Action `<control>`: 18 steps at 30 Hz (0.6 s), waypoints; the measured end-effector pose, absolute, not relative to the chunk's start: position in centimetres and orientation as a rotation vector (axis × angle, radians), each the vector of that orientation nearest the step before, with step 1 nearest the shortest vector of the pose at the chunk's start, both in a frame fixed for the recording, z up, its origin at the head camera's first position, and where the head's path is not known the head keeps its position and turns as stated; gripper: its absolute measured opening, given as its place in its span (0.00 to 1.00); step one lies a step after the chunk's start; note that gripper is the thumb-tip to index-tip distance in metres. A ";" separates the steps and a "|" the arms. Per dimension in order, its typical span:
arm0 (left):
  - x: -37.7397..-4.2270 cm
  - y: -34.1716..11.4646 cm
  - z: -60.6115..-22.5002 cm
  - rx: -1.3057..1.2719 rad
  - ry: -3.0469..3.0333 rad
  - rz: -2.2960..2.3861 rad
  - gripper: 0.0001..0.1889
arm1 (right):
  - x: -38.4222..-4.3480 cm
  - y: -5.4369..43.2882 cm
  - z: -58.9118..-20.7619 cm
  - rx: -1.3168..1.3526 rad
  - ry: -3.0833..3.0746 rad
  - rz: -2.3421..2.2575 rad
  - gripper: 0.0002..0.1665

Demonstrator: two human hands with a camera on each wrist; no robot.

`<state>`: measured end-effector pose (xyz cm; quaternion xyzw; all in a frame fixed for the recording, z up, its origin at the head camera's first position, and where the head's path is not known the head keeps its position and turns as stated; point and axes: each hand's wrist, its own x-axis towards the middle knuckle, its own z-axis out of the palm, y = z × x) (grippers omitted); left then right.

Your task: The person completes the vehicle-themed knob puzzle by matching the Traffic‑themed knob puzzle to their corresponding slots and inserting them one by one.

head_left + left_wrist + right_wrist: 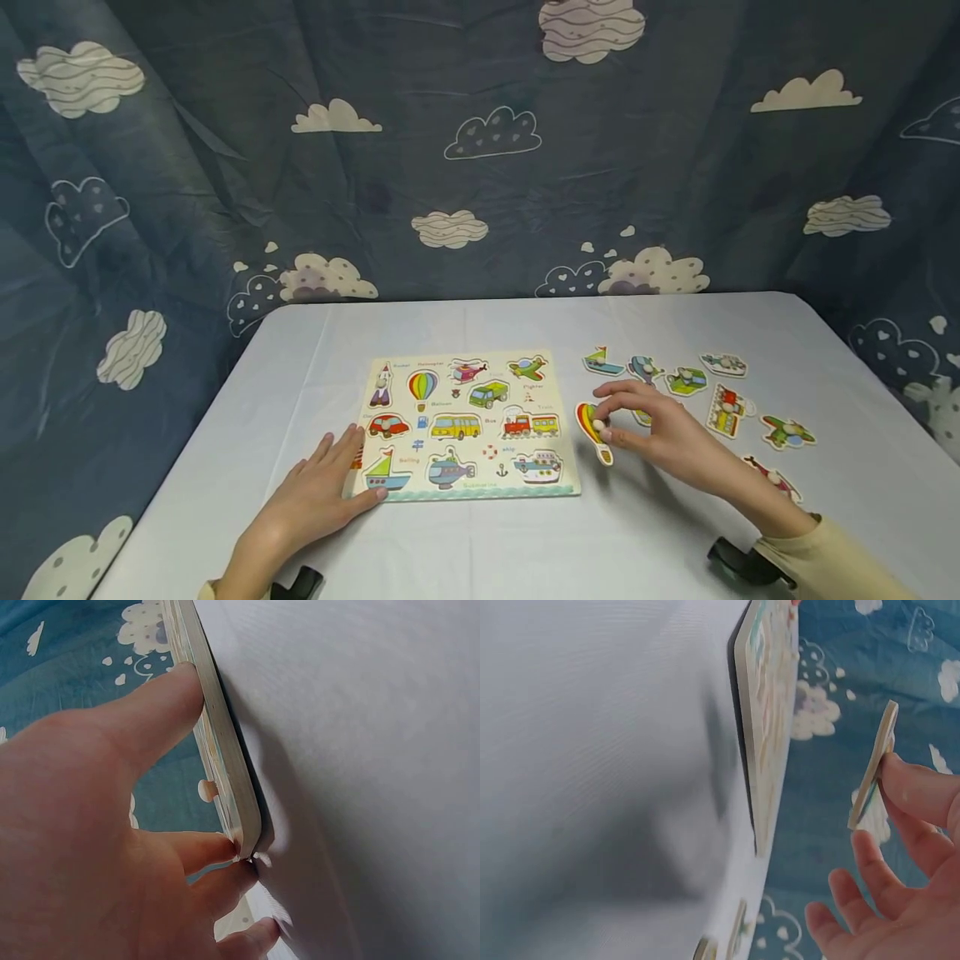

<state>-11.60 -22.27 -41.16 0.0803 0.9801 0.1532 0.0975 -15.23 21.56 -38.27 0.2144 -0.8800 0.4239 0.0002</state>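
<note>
A wooden puzzle board (472, 496) printed with pictures of vehicles lies flat on the table. My left hand (311, 496) rests at its left front corner, fingers fairly straight along the side. In the left wrist view, the thumb (169, 701) touches the board's edge (225, 735), and a small peg (208, 790) stands up from its face. To the right of the board, my right hand (663, 429) pinches a hot-air balloon puzzle piece (603, 455) by its knob. The right wrist view shows that piece (871, 765) edge-on, raised off the table, with the other fingers spread.
Several loose puzzle pieces lie beyond and right of my right hand, among them a sailboat (602, 363), a green truck (686, 381), a train (725, 410), a plane (787, 432) and a helicopter (776, 481). Behind the white table (480, 325) hangs a dark cloud-patterned curtain (420, 183).
</note>
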 end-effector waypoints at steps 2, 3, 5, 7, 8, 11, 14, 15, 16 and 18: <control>-11.6 -22.2 -41.1 0.232 2.897 0.454 0.52 | -15.8 21.0 -38.3 0.685 -2.768 1.350 0.08; -11.6 -22.2 -41.1 0.231 2.896 0.455 0.52 | -16.0 20.7 -38.3 0.689 -2.772 1.356 0.08; -11.6 -22.2 -41.0 0.228 2.894 0.453 0.52 | -16.6 20.1 -38.4 0.701 -2.780 1.355 0.08; -11.6 -22.2 -41.1 0.230 2.894 0.451 0.52 | -17.1 19.5 -38.5 0.719 -2.784 1.357 0.08; -11.7 -22.2 -41.1 0.229 2.894 0.449 0.52 | -17.3 19.2 -38.5 0.731 -2.782 1.361 0.08; -11.7 -22.2 -41.1 0.229 2.896 0.448 0.52 | -18.1 18.3 -38.6 0.774 -2.771 1.363 0.08; -11.7 -22.2 -41.2 0.224 2.897 0.450 0.52 | -18.9 17.3 -38.5 0.810 -2.758 1.365 0.08; -11.7 -22.2 -41.2 0.221 2.896 0.451 0.52 | -19.2 17.0 -38.5 0.820 -2.755 1.371 0.07; -11.7 -22.2 -41.2 0.217 2.896 0.452 0.52 | -19.4 16.6 -38.4 0.832 -2.753 1.377 0.07; -11.7 -22.3 -41.2 0.215 2.896 0.459 0.52 | -20.0 16.0 -38.4 0.850 -2.756 1.372 0.07</control>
